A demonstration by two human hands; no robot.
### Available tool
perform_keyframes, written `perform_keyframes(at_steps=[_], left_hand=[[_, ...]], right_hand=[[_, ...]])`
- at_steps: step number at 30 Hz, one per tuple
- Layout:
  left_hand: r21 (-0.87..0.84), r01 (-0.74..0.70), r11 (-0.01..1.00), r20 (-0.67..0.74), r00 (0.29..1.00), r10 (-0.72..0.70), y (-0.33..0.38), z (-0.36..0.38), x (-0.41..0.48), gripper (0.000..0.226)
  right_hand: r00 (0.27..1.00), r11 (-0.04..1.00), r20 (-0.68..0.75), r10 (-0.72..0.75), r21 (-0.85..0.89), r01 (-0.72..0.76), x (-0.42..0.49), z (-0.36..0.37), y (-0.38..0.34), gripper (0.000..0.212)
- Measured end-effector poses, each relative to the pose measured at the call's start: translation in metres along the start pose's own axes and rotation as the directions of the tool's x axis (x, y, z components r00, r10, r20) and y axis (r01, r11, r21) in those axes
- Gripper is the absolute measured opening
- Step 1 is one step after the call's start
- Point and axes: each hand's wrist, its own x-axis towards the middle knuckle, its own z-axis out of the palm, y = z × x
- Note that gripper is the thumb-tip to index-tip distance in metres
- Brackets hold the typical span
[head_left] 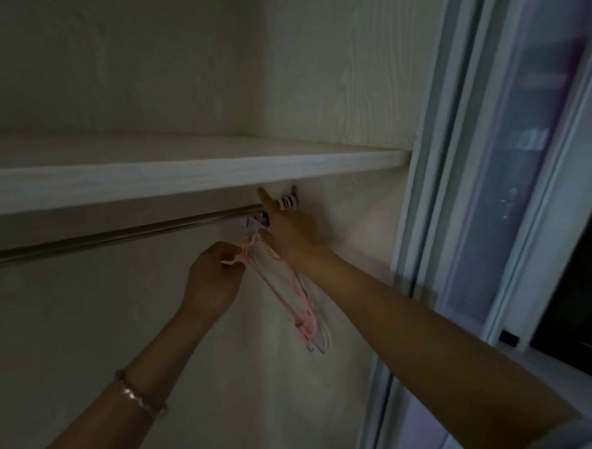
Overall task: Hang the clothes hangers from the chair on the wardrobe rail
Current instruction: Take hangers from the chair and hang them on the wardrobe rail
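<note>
Under the wardrobe shelf, at the far right end of the wardrobe rail, we have both hands on the bunch of hangers. Our right hand is raised to the rail's end, its forefinger straight up and the other fingers seemingly curled round the gathered hooks. The blur keeps us from telling whether any hook already sits over the bar. Our left hand, just below the rail, pinches the neck of the pink hanger. The other hangers dangle in a slanted fan against the side panel.

We judge the step to be parting one hanger from the bunch and seating it. We should hold the remaining hooks firmly with the right hand and draw the pink one leftward until its frame clears the others. Then we lift its hook above the bar and lower it on squarely, away from the crowded end. The thin frames look apt to snag one another.
</note>
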Motion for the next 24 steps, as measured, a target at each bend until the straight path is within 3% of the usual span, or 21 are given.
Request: perform_keyframes(at_steps=[2, 7, 10, 16, 20, 24], left_hand=[[0.012, -0.029, 1.000, 0.024, 0.999, 0.029, 0.006, 0.011, -0.006, 0.022], [0.030, -0.063, 0.998, 0.100, 0.993, 0.060, 0.026, 0.035, -0.043, 0.012], [0.032, -0.099, 0.995, 0.171, 0.981, 0.092, 0.042, 0.050, -0.080, 0.007], [-0.074, -0.081, 0.994, 0.312, 0.945, 0.100, 0.070, 0.101, -0.192, 0.013], [-0.112, -0.008, 0.994, 0.469, 0.881, 0.060, 0.075, 0.149, -0.264, 0.016], [-0.082, 0.047, 0.996, 0.611, 0.791, 0.014, 0.073, 0.209, -0.325, 0.017]], right_hand=[[0.999, 0.999, 0.050, 0.000, 0.040, -0.002, -0.023, -0.002, -0.005, 0.071], [1.000, 0.995, 0.003, -0.012, 0.102, 0.012, -0.103, -0.032, -0.009, 0.063], [1.000, 0.999, 0.016, 0.024, 0.029, -0.024, -0.156, -0.054, 0.000, 0.060], [0.974, 0.975, 0.052, 0.221, 0.016, -0.222, -0.287, -0.074, 0.051, 0.040], [0.896, 0.900, 0.108, 0.430, 0.026, -0.435, -0.379, -0.072, 0.103, 0.041], [0.747, 0.755, 0.175, 0.641, 0.030, -0.655, -0.470, -0.060, 0.162, 0.042]])
